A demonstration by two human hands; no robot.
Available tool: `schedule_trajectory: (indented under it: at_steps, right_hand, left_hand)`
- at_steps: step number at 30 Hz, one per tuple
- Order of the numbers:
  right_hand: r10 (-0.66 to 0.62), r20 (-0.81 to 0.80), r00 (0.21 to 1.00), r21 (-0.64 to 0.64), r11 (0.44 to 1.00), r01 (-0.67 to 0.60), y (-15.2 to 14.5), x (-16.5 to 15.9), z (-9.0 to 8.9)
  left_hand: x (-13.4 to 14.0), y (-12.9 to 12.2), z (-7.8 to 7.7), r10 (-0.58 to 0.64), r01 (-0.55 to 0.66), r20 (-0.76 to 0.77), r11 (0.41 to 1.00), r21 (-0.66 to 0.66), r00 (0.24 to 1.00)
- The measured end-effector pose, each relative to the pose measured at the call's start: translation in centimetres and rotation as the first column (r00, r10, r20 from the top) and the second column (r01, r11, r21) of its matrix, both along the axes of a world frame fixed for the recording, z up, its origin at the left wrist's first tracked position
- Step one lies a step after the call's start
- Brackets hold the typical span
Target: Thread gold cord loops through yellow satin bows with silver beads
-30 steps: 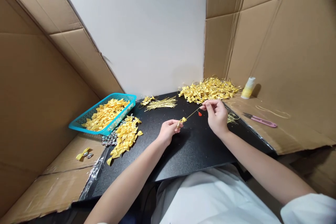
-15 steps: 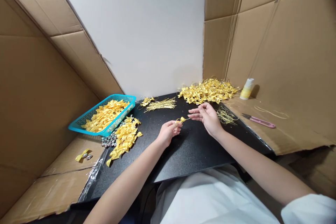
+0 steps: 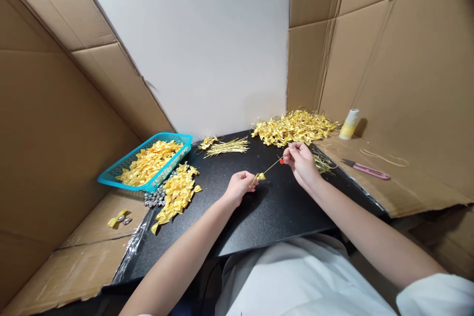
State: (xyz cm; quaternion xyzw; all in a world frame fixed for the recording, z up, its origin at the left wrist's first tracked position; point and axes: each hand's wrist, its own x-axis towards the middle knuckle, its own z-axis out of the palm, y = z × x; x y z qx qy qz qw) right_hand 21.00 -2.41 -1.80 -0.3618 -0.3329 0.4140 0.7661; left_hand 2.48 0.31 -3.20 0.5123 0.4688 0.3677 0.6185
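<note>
Step in hand: the person is pulling a thin gold cord [image 3: 269,166] tight through a small yellow bow [image 3: 260,176]; it seems the bow is being tied or threaded, and the pull is not finished yet
Left hand: the left hand [image 3: 240,185] is closing its fingertips on the small yellow bow and is holding it just above the black table [image 3: 266,212]
Right hand: the right hand [image 3: 301,160] is pinching the far end of the gold cord, fingers closed around it; a small red thing [image 3: 281,160] is showing just beside its fingers, and I cannot tell what it is
Cord: it is running straight and tilted, from the bow up to the right hand
Next move, as I judge: the cord is needing a steady pull with the bow kept pinched, so it is not slipping out
Basket: a blue basket [image 3: 111,176] is standing at the left, tilted over the table edge, and is holding many plain yellow bows [image 3: 148,160]
Loose pile: more bows [image 3: 177,192] are lying outside the basket, touching it, with small silver bells [image 3: 154,197] beside them
Cut cords: a bundle of gold cords [image 3: 227,146] is lying at the back of the table
Finished pile: a heap of bows with cords [image 3: 294,127] is lying near the right hand
Right side: a spool of thread [image 3: 350,124] is standing upright on the cardboard, and pink snips [image 3: 366,169] are lying near it
</note>
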Motion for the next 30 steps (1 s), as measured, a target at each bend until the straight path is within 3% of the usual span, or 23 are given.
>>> schedule_trajectory:
  at_steps: [10, 16, 30]
  right_hand:
    - [-0.114, -0.046, 0.992, -0.076, 0.991, 0.11, 0.07, -0.07, 0.45]
    - [-0.109, -0.061, 0.992, -0.067, 0.992, 0.104, 0.15, 0.14, 0.44]
    - [0.192, -0.15, 0.97, -0.049, 0.978, -0.201, -0.52, 0.39, 0.97]
  left_hand:
    - [0.0, 0.12, 0.12, -0.034, 0.033, -0.028, 0.999, -0.028, 0.999]
    - [-0.05, 0.31, -0.01, -0.04, 0.04, -0.015, 0.999, -0.034, 0.999]
    - [0.03, -0.37, 0.29, -0.087, 0.087, 0.077, 0.996, -0.001, 0.993]
